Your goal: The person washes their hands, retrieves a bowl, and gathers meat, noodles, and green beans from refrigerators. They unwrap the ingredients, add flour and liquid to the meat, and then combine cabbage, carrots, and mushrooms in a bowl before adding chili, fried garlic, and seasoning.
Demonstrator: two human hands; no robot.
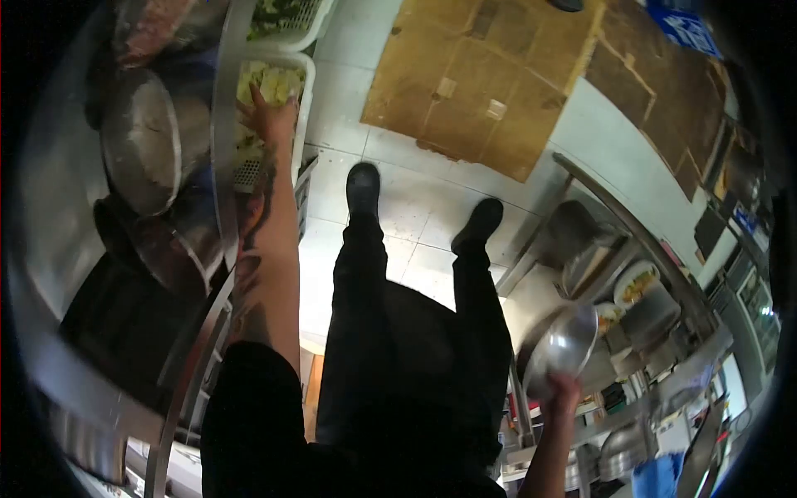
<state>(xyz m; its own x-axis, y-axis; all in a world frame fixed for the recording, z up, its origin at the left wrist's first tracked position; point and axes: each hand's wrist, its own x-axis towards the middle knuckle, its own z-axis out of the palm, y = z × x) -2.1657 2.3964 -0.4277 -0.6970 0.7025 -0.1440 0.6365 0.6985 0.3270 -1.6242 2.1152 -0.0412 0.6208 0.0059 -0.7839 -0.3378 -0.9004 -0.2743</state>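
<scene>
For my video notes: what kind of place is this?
Probably a restaurant kitchen: a basket of chopped vegetables under the left hand, a steel bowl in the right hand, and plates of food nearby.

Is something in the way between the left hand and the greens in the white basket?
Nothing visible. The left hand lies on the greens inside the basket; the right hand holds a bowl far aside.

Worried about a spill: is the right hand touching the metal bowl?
Touching. The head view shows the right hand gripping the metal bowl at its lower rim.
</scene>
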